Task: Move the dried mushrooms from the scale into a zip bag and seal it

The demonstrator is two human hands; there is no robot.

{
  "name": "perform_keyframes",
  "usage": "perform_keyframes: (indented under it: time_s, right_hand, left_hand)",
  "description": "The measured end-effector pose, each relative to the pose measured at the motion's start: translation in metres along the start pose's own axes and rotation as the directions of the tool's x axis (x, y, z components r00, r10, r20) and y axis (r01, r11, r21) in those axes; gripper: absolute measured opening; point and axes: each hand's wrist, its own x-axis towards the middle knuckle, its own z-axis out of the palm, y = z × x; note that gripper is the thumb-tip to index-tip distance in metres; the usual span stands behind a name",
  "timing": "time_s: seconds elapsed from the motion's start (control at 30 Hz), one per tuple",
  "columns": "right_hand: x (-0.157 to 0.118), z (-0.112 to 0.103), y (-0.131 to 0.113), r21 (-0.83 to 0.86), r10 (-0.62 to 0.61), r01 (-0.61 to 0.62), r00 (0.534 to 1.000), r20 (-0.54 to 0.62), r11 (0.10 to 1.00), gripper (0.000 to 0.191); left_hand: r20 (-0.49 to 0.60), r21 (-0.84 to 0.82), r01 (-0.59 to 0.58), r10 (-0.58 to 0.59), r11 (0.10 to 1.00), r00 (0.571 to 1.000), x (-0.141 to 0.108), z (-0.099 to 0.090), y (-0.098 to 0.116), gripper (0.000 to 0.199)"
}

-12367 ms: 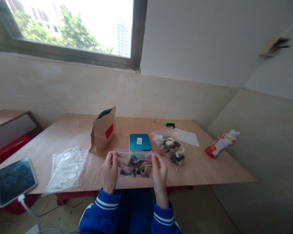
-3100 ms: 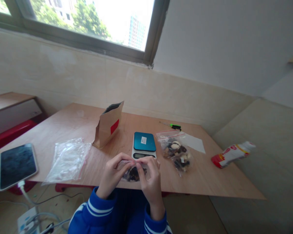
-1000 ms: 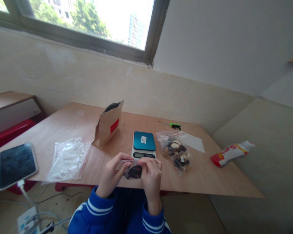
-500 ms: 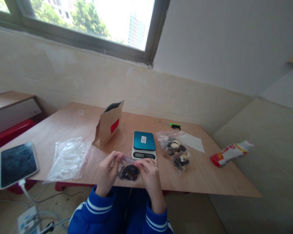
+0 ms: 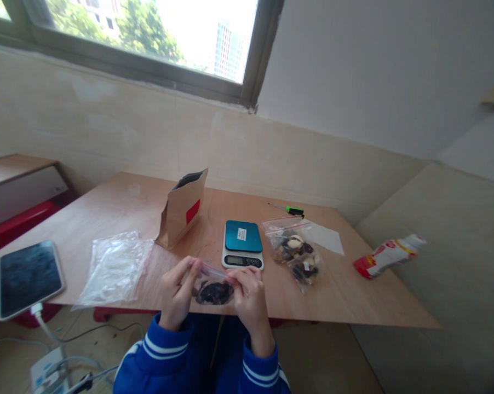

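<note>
A clear zip bag with dark pieces inside (image 5: 214, 293) is held at the table's front edge. My left hand (image 5: 179, 293) pinches its top left corner, and my right hand (image 5: 249, 295) pinches the top right. Just behind the hands lies a kitchen scale (image 5: 242, 241) with a blue-green plate and nothing on it. Two filled zip bags (image 5: 294, 244) rest to the right of the scale. A brown paper bag (image 5: 181, 210) with a red label stands open at the back left. Flat clear bags (image 5: 113, 268) lie left of my hands.
At the far left is a tablet (image 5: 31, 279) with a white cable (image 5: 44, 323). A green and black screwdriver (image 5: 294, 210) and white paper (image 5: 328, 239) lie behind the filled bags. On the right, a red and white bottle (image 5: 389, 256) lies on its side.
My hands have shifted slightly left with the zip bag, whose dark contents now show more broadly between them. Both hands keep their pinch on its top edge.
</note>
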Motion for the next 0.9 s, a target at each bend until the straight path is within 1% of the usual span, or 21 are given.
perform_keyframes:
  time_s: [0.13,0.23,0.3,0.4,0.5,0.63,0.73,0.8,0.9]
  right_hand:
    - [0.000,-0.003,-0.002,-0.024,-0.019,0.019,1.000,-0.018,1.000,0.025]
    - [0.001,-0.008,-0.003,-0.044,-0.037,0.036,0.999,-0.012,0.998,0.020]
    - [0.001,-0.012,-0.003,-0.050,-0.031,0.032,0.999,0.013,0.998,0.015]
    - [0.000,-0.016,-0.002,-0.047,-0.010,0.012,0.999,0.054,0.999,0.013]
    - [-0.001,-0.016,0.002,-0.023,0.017,-0.015,0.998,0.067,1.000,0.011]
    - [-0.004,-0.016,0.013,0.006,0.060,-0.060,0.996,0.066,0.998,0.011]
    - [-0.007,-0.017,0.023,0.021,0.071,-0.072,0.996,0.052,0.997,0.015]
    - [-0.008,-0.019,0.027,0.043,0.076,-0.078,0.996,0.048,0.996,0.016]
    - [-0.008,-0.019,0.027,0.083,0.087,-0.092,0.994,0.065,0.992,0.017]
  left_hand:
    - [0.056,-0.074,0.028,-0.023,0.997,0.998,0.001,-0.001,-0.001,0.031]
    - [0.121,-0.124,0.033,-0.018,0.992,0.993,0.003,-0.003,-0.002,0.029]
    - [0.152,-0.139,0.011,0.010,0.990,0.988,0.004,-0.005,-0.001,0.031]
    - [0.172,-0.118,-0.061,0.080,0.991,0.982,0.006,-0.007,0.004,0.037]
    - [0.109,-0.064,-0.083,0.090,0.994,0.990,0.007,-0.007,0.008,0.042]
    - [-0.019,-0.067,-0.019,0.017,0.998,1.000,0.006,-0.007,0.006,0.042]
    - [-0.128,-0.096,-0.003,-0.009,0.995,0.992,0.007,-0.010,0.003,0.042]
    - [-0.150,-0.097,-0.008,-0.007,0.995,0.989,0.008,-0.012,0.001,0.042]
    - [-0.143,-0.086,-0.010,-0.002,0.996,0.990,0.011,-0.015,-0.001,0.040]
